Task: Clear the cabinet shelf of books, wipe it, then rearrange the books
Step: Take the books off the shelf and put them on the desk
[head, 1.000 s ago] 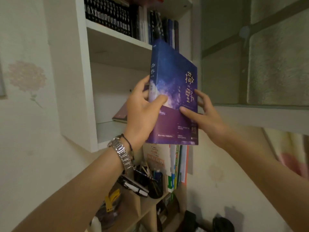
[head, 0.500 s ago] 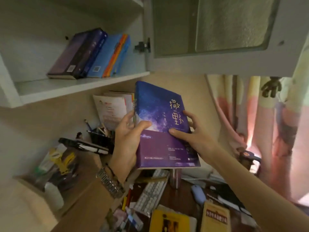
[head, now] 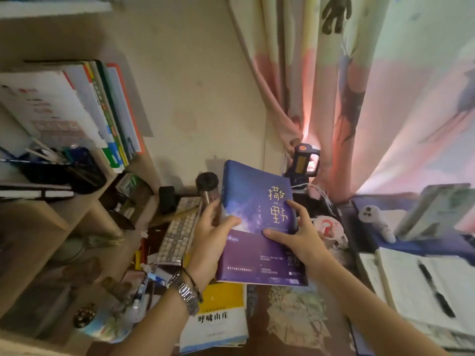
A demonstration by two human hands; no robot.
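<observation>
Curtain (head: 359, 86) fills back right; side shelf (head: 84, 201) on the left carries leaning books (head: 102, 111). Cluttered tabletop (head: 259, 317) below. Purple-blue book (head: 257, 227) is held above the tabletop, front cover up, gold title "撒野". Left hand (head: 209, 242) grips its left edge, thumb over the cover, fingers curled under. Right hand (head: 298, 235) grips the right edge, thumb on the cover, fingers spread and wrapped round the side. Both forearms reach forward; metal watch (head: 187, 295) on the left wrist. Yellow book (head: 221, 314) lies below, "呼啸山庄". Keyboard (head: 177, 237), bottle (head: 207, 194) behind.
</observation>
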